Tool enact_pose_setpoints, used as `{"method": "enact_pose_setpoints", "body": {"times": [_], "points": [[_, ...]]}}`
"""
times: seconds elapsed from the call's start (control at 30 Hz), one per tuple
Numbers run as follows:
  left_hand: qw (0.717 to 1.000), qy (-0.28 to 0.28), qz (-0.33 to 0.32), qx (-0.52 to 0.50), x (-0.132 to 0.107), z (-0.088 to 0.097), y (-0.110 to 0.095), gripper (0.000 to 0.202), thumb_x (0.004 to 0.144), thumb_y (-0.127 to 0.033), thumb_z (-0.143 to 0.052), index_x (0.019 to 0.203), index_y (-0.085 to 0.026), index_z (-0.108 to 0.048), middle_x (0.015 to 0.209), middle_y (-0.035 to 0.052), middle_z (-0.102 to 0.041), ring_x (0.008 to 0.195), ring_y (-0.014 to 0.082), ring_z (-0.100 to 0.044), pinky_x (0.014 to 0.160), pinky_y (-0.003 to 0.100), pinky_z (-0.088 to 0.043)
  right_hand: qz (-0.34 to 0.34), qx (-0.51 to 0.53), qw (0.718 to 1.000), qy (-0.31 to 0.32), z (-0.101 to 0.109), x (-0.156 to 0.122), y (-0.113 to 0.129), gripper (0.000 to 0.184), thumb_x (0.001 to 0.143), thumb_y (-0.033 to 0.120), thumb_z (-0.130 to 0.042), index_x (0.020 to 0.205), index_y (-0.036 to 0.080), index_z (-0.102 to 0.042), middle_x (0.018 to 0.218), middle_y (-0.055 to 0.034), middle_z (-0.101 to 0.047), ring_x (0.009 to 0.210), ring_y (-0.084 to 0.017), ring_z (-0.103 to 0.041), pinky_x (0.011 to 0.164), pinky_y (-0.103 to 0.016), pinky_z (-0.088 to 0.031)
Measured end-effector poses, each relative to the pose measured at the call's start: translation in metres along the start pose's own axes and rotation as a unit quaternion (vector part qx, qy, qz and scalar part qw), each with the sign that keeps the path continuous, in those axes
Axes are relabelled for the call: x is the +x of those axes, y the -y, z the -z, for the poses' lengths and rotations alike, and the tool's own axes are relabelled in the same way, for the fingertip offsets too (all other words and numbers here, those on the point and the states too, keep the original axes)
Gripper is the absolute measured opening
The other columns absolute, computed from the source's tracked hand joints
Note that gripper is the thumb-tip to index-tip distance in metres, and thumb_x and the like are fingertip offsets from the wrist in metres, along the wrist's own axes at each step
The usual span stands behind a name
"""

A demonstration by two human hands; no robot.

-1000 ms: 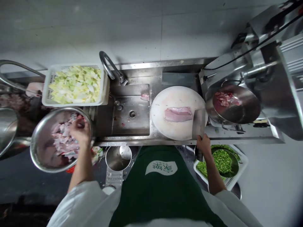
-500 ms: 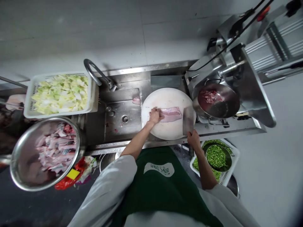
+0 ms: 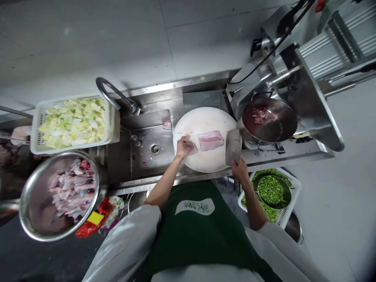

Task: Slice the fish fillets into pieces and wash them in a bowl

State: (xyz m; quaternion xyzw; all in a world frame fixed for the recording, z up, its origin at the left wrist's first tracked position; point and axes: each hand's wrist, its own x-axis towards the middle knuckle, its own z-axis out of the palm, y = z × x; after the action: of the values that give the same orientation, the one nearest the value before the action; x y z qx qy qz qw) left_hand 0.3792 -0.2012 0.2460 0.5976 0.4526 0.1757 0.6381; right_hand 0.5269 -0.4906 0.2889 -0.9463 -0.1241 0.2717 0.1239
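A pale pink fish fillet [image 3: 210, 140] lies skin down or up, I cannot tell which, on the round white cutting board [image 3: 211, 164]. To its left, my left hand [image 3: 184, 147] has its fingers closed on a smaller fish piece [image 3: 193, 149], apart from the fillet. My right hand [image 3: 240, 170] grips the handle of a cleaver [image 3: 233, 145]. The broad blade rests flat-looking over the board's right side, just right of the fillet.
Left of the board is a steel sink [image 3: 147, 158] with a curved faucet [image 3: 113, 92]. A basket of chopped cabbage [image 3: 33, 133] and a steel pot [image 3: 25, 196] of fish pieces stand further left. Another pot [image 3: 283, 131] with red scraps sits right, beside a slicing machine [image 3: 320, 113].
My left hand has moved left, away from the fillet, with a fish piece in it. The fillet on the board is shorter at its left end. The cleaver stays at the right.
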Motion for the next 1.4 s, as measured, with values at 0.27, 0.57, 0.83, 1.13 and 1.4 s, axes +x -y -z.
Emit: {"method": "enact_pose_setpoints", "body": {"times": [0.27,0.57,0.83,1.13,1.4], "points": [[0.967,-0.021,0.109,-0.228,-0.002,0.04,-0.02,0.063,0.057,-0.007,-0.09,0.116,-0.017,-0.073,0.09,0.0024,-0.078,0.084,0.0175,-0.075,0.085,0.03,-0.059,0.069,-0.071,0.995,0.001,0.005,-0.046,0.045,0.031,0.111,0.027,-0.043,0.126,0.007,-0.061,0.101,-0.0195,-0.074,0.094,-0.029,-0.072,0.077,-0.032,-0.044],[0.982,-0.103,0.085,-0.134,-0.029,0.02,0.015,0.04,0.062,-0.025,-0.094,0.091,-0.018,-0.068,0.072,-0.0033,-0.066,0.057,0.009,-0.055,0.057,0.022,-0.046,0.149,-0.143,0.97,0.131,-0.028,-0.06,0.091,0.03,0.113,0.026,-0.038,0.132,0.011,-0.055,0.11,-0.0204,-0.076,0.104,-0.031,-0.074,0.082,-0.033,-0.046],[0.998,-0.045,0.028,0.028,-0.027,0.013,0.026,0.038,0.068,-0.028,-0.09,0.098,-0.019,-0.069,0.058,-0.0087,-0.053,0.048,0.011,-0.053,0.05,0.022,-0.038,0.139,-0.167,0.969,0.114,-0.015,-0.061,0.095,0.027,0.112,0.025,-0.039,0.127,0.009,-0.055,0.11,-0.0217,-0.076,0.103,-0.032,-0.074,0.082,-0.033,-0.046],[0.958,-0.191,-0.167,0.136,-0.067,0.072,0.051,0.013,0.096,-0.027,-0.063,0.087,-0.02,-0.069,0.09,0.0063,-0.066,0.084,0.0193,-0.063,0.082,0.032,-0.053,0.202,-0.068,0.975,-0.058,-0.011,-0.067,0.179,0.043,0.116,0.031,-0.025,0.133,0.005,-0.055,0.102,-0.0236,-0.076,0.098,-0.033,-0.075,0.081,-0.035,-0.051],[0.928,0.044,-0.278,0.244,-0.047,0.035,0.056,0.013,0.097,-0.025,-0.069,0.104,-0.025,-0.081,0.121,0.0117,-0.073,0.119,0.0303,-0.061,0.107,0.049,-0.046,0.172,-0.147,0.968,0.111,-0.052,-0.065,0.164,0.033,0.11,0.015,-0.037,0.136,0.005,-0.055,0.121,-0.0237,-0.076,0.112,-0.03,-0.074,0.09,-0.033,-0.051]]}}
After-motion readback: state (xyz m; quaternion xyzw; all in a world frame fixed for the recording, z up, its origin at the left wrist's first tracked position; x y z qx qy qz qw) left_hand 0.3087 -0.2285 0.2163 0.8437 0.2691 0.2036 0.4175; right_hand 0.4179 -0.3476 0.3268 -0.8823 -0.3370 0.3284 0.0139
